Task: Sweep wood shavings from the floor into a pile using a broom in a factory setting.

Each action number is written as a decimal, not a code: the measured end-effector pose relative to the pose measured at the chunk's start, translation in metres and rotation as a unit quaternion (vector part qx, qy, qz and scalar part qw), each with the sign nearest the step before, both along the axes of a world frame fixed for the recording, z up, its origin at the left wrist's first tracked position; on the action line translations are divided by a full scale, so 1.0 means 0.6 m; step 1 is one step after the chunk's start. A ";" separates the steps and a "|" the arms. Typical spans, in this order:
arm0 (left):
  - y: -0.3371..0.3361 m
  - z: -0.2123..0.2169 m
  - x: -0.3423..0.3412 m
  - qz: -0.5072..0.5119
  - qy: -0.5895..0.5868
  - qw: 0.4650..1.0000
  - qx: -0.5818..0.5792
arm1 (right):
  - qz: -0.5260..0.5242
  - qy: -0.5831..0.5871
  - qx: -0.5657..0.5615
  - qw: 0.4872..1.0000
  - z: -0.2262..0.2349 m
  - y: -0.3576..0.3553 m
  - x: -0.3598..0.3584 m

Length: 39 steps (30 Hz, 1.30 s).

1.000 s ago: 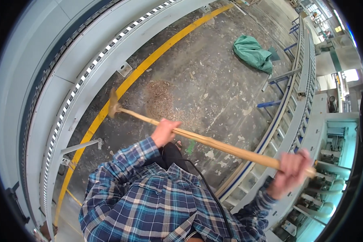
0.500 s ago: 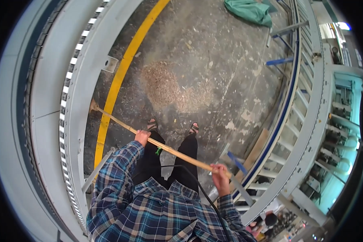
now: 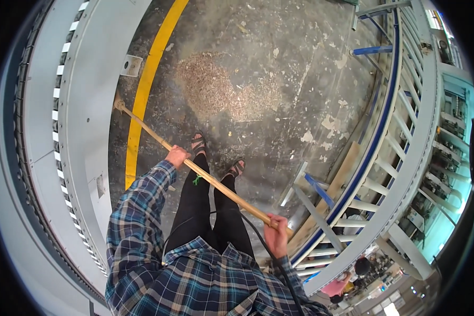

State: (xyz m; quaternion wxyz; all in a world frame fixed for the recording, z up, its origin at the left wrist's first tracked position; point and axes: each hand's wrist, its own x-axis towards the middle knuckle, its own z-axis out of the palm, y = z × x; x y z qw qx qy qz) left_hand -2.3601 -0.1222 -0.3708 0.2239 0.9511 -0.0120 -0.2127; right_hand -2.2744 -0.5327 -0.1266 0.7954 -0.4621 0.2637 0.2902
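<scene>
Concrete floor between conveyors: left hand and right hand clench a wooden broom handle, head at the yellow line; sweeping wide risks scattering the sawdust pile.

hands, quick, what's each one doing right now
Left hand: closed around the wooden broom handle, partway along it.
Right hand: closed around the same handle near its upper end.
</scene>
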 end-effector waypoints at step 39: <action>-0.280 -0.058 -0.012 0.093 0.009 0.990 0.103 | -0.121 -0.012 0.003 0.993 -0.165 -0.184 0.140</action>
